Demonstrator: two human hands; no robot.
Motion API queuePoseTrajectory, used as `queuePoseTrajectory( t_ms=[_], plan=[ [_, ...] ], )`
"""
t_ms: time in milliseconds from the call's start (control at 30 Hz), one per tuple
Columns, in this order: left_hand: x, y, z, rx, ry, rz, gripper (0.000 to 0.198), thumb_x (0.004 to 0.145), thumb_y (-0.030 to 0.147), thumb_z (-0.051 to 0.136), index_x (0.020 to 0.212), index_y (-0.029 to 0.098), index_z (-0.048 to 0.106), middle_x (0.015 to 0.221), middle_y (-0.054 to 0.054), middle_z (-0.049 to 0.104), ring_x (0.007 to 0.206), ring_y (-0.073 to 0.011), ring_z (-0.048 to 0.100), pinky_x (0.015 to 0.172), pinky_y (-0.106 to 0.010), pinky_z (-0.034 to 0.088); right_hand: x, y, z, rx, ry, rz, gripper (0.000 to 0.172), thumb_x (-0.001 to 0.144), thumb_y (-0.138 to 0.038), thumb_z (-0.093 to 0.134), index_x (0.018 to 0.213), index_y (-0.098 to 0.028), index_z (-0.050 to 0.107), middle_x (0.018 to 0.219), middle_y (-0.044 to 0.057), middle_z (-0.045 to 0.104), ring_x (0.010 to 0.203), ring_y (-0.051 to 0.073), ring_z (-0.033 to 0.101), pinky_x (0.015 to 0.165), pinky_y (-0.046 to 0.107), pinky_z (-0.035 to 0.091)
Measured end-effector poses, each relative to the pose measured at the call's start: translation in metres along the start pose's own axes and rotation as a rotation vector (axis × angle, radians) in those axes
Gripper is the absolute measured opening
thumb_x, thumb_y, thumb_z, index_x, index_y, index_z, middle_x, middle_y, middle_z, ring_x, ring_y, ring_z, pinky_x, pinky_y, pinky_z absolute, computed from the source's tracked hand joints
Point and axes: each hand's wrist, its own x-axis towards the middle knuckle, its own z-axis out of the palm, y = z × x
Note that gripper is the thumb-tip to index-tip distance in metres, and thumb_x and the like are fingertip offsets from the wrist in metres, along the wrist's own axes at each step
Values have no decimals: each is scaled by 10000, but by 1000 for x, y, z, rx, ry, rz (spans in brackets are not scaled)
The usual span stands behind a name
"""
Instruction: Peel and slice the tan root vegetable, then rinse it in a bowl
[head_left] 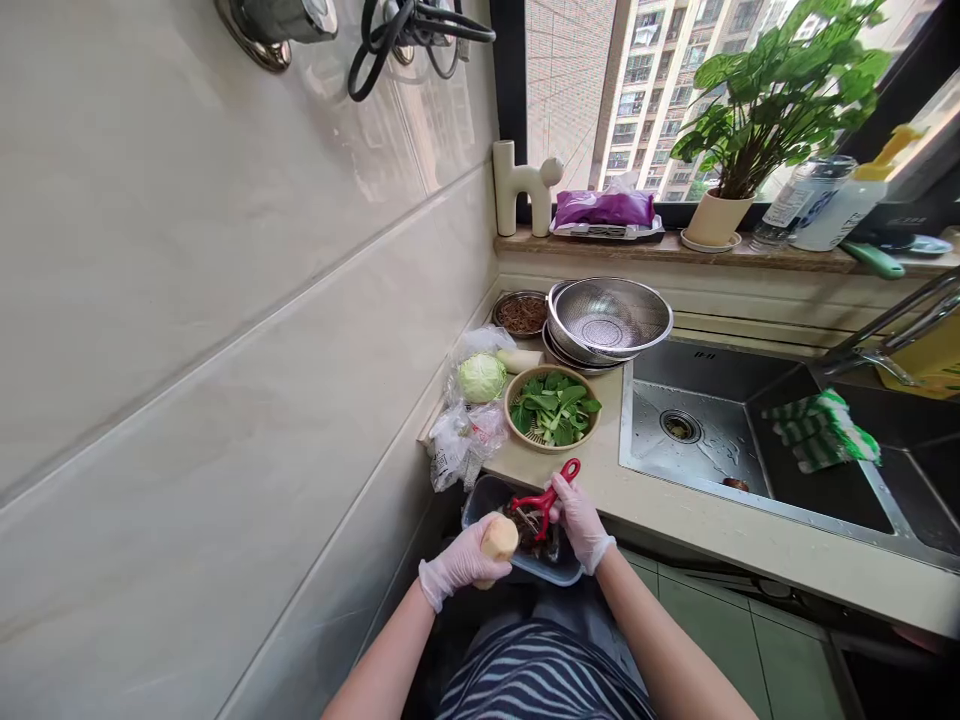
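Both my hands wear thin clear gloves. My left hand (459,563) is closed round a pale peeled potato (499,538), held above a dark tray (487,497) that has dark peelings in it. My right hand (581,522) grips a red peeler (547,495), whose blade end sits close to the potato over the tray. The tray rests at the counter's front edge, just above my lap.
A tan basket of green leaves (553,408), a bagged cabbage (481,378), a steel colander (611,318) and a small steel dish (520,313) stand on the counter. The sink (712,430) with a green striped cloth (821,430) lies right. A potted plant (757,110) stands on the sill.
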Motion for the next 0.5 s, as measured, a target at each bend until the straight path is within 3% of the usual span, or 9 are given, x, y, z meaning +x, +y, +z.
queuePoseTrajectory(
  t_ms=[267, 500],
  plan=[
    [10, -7, 4, 98, 27, 1, 357, 567, 60, 643, 849, 194, 472, 752, 53, 555, 657, -87, 492, 617, -196, 395, -11, 11, 9, -51, -182, 53, 453, 711, -623, 610, 703, -171, 577, 356, -56, 497, 344, 75, 427, 417, 199, 282],
    [2, 1, 8, 99, -17, -24, 393, 568, 67, 640, 914, 185, 497, 782, 40, 574, 668, -93, 493, 634, -204, 405, -2, 27, 6, 16, -170, 87, 467, 677, -637, 627, 692, -173, 580, 354, -60, 484, 344, 79, 425, 420, 205, 321]
  ],
)
